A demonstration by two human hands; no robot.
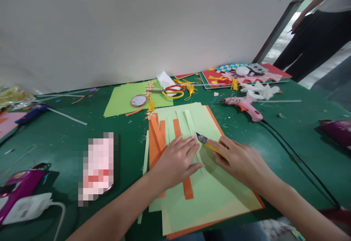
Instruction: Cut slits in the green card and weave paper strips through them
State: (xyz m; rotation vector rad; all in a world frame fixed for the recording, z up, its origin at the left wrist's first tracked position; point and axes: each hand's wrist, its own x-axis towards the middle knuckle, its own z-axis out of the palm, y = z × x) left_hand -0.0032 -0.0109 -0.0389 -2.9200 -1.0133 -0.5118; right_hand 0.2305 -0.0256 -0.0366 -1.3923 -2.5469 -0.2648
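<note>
Pale green paper sheets [219, 193] lie over orange sheets [216, 118] near the table's front edge. Cut green strips [189, 118] and orange strips [188, 188] rest on them. My left hand [178, 159] lies flat on the strips and paper, fingers spread, holding nothing. To its right, my right hand [238, 157] grips a yellow utility knife [212, 146]. The knife's dark blade tip points up and left, just right of my left fingertips, at the green paper.
A pink glue gun [246, 107] and its cord lie right. Scissors [172, 92], a round tin [138, 100] and yellow tassels [151, 105] sit behind the paper. A phone [98, 168] and a purple device [23, 186] are left. A person [315, 33] stands back right.
</note>
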